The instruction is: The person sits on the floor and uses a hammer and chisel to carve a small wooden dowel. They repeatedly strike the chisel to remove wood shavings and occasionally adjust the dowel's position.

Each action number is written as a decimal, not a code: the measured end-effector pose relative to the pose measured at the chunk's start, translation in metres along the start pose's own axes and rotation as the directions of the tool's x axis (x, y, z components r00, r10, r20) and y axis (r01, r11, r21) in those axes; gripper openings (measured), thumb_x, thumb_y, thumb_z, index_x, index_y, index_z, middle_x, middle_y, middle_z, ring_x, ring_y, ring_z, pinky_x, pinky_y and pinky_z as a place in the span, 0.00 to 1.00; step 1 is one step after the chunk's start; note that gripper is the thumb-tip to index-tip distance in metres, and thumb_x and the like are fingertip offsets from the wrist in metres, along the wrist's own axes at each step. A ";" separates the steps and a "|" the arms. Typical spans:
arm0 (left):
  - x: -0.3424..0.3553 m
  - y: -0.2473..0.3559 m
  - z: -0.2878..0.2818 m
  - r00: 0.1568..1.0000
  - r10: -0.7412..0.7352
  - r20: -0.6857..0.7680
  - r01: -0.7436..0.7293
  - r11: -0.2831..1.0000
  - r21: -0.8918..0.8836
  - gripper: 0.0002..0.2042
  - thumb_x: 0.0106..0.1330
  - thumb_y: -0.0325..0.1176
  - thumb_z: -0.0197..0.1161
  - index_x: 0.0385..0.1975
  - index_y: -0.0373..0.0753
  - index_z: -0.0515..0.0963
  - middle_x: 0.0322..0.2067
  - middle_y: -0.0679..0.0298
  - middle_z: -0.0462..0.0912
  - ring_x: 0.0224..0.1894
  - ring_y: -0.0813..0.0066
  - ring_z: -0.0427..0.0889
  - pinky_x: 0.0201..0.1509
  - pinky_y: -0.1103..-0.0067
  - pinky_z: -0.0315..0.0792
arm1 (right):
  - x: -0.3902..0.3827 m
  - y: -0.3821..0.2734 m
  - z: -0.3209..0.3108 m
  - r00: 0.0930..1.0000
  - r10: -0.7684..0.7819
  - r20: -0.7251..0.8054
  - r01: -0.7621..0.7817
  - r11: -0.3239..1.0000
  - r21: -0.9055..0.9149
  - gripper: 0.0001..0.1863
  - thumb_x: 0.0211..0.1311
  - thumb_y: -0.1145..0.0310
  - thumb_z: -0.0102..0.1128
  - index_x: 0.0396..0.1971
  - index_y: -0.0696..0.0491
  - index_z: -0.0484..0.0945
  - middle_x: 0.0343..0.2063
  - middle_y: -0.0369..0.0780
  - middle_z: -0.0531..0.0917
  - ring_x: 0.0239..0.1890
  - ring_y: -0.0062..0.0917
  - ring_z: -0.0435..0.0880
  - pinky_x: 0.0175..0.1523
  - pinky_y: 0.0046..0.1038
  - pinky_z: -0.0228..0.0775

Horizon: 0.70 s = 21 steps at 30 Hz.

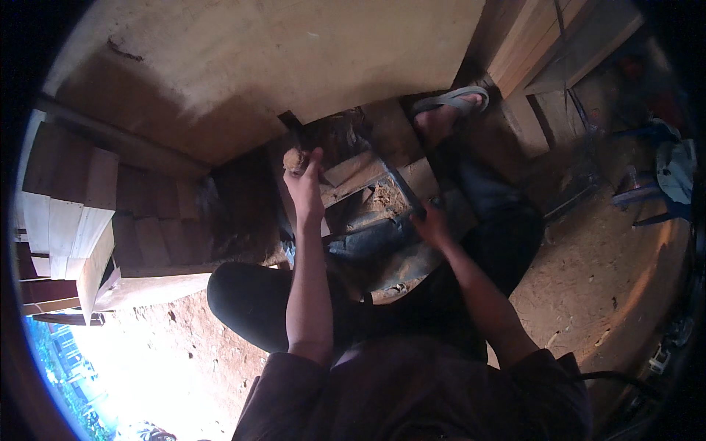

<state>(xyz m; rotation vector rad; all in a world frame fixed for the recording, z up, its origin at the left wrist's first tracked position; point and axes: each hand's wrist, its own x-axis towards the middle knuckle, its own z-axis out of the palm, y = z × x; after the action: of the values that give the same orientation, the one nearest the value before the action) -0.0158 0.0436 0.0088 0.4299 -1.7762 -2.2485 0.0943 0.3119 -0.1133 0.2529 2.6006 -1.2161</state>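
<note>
My left hand [305, 187] is closed round a tool with a rounded light-brown end [295, 161]. A dark flat piece sticks out beyond the fist, but I cannot tell whether it belongs to the tool. My right hand [432, 223] is closed at the near end of a long, narrow dark bar [393, 175], which slants away to the upper left. Between my hands lies a pale wooden board [355, 176], with a heap of wood shavings [388, 197] beside it. Dark shadow hides the detail round both hands.
A large pale panel [294, 59] stands in front. Stacked wooden pieces [70, 220] are at the left, timber beams [540, 44] at the upper right. A sandalled foot [448, 109] rests beyond my right hand. A blue and white object [665, 173] lies far right on the dirt floor [581, 279].
</note>
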 end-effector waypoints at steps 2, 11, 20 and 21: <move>-0.001 0.002 0.000 1.000 0.020 -0.013 -0.019 0.999 0.028 0.10 0.63 0.32 0.72 0.31 0.41 0.75 0.26 0.72 0.76 0.27 0.84 0.72 0.32 0.83 0.66 | 0.001 0.000 0.002 0.999 0.044 0.007 -0.044 0.999 0.004 0.28 0.62 0.61 0.65 0.60 0.56 0.72 0.48 0.53 0.83 0.53 0.46 0.82 0.57 0.39 0.74; -0.001 -0.002 -0.005 0.996 0.085 0.010 -0.086 0.994 0.074 0.07 0.65 0.29 0.69 0.31 0.41 0.75 0.25 0.74 0.75 0.28 0.86 0.72 0.32 0.84 0.66 | 0.001 -0.009 -0.004 0.997 -0.075 -0.006 0.075 0.997 0.001 0.28 0.61 0.61 0.66 0.58 0.60 0.74 0.47 0.56 0.83 0.53 0.49 0.81 0.56 0.40 0.73; -0.002 -0.004 -0.008 0.997 0.062 0.041 -0.067 0.988 0.141 0.07 0.64 0.26 0.67 0.32 0.43 0.73 0.29 0.73 0.75 0.31 0.82 0.72 0.36 0.80 0.67 | 0.004 -0.009 -0.005 0.996 -0.093 -0.006 0.093 0.995 0.033 0.27 0.61 0.63 0.65 0.58 0.60 0.74 0.48 0.55 0.83 0.53 0.48 0.81 0.56 0.40 0.73; -0.003 -0.004 -0.008 0.997 0.063 0.038 -0.068 0.987 0.145 0.07 0.64 0.26 0.67 0.33 0.42 0.73 0.29 0.73 0.75 0.31 0.82 0.72 0.37 0.80 0.67 | 0.004 -0.009 -0.005 0.997 -0.080 -0.015 0.080 0.997 -0.002 0.27 0.61 0.63 0.66 0.58 0.59 0.74 0.48 0.55 0.83 0.53 0.48 0.81 0.56 0.40 0.73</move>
<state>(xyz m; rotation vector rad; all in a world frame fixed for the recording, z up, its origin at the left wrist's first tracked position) -0.0103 0.0384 0.0038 0.3581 -1.9509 -2.1007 0.0873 0.3101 -0.1055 0.1603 2.6476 -1.2434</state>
